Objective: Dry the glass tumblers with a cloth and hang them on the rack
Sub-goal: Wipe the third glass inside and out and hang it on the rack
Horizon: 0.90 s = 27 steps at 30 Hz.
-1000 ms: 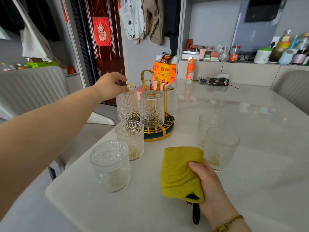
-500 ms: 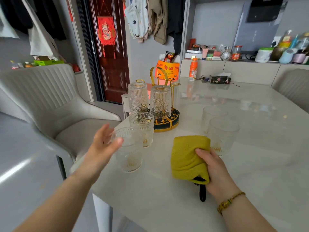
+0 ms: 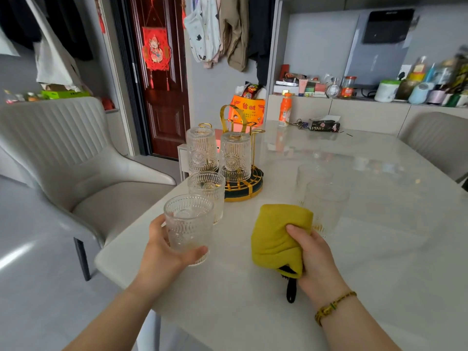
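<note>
"Tumbler (image 3: 187,229) in hand, then. Is it being dried?"

"Not quite, judging by the head view. The person's left hand (image 3: 162,252) grips it low on the wall, thumb across the near side and fingers round the far side, forearm reaching in from the lower left. Whether its base has left the tabletop (image 3: 379,262) cannot be told."

"And the drying side?"

"The yellow cloth (image 3: 277,239) is bunched in the right hand (image 3: 314,259), which clutches it palm down against the tabletop, just right of the left hand."

"So which step is this?"

"Most likely picking up a glass for wiping. The next move would need the two hands to meet, the cloth worked inside and around the glass, and the glass then turned mouth down for a free peg."

"Where is that peg?"

"On the rack (image 3: 249,192), beyond the left hand, where two hung tumblers (image 3: 235,158) sit inverted. One upright tumbler (image 3: 207,191) stands between the rack and the held glass. Two further tumblers (image 3: 325,206) stand just beyond the right hand."
</note>
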### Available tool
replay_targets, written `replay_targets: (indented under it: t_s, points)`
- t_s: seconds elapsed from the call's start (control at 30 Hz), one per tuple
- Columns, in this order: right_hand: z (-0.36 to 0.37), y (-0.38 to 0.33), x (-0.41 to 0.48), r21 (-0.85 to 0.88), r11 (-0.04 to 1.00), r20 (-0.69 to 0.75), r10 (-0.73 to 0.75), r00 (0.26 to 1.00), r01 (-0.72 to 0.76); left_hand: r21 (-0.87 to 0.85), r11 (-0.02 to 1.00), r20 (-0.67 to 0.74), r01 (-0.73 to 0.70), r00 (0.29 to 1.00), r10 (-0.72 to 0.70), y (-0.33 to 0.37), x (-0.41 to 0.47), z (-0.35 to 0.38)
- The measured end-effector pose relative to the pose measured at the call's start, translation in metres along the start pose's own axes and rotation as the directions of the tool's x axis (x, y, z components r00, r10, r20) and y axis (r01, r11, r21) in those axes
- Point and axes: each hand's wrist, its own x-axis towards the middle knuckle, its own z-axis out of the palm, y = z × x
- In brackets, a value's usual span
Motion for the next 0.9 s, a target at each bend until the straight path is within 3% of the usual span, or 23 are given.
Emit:
replay_targets:
  t_s: [0.2, 0.43, 0.7, 0.9]
  points:
    - [0.009, -0.011, -0.004, 0.058, 0.993, -0.052, -0.103, 0.993, 0.106, -0.325, 0.946, 0.091, -0.008, 0.995, 0.040, 0.031, -0.009, 0.029]
    - [0.002, -0.022, 0.003, -0.106, 0.948, -0.093, -0.311, 0.946, 0.301, -0.414, 0.900, 0.322, 0.137, 0.947, 0.004, 0.050, 0.011, 0.089]
    - [-0.016, -0.009, 0.010, -0.508, 0.735, 0.144, -0.440, 0.886, 0.448, -0.490, 0.824, 0.499, 0.285, 0.867, -0.003, 0.032, 0.030, 0.112]
    - [-0.016, -0.006, 0.007, -0.604, 0.528, 0.255, -0.581, 0.773, 0.596, -0.481, 0.817, 0.627, 0.319, 0.776, 0.066, 0.027, 0.033, 0.105]
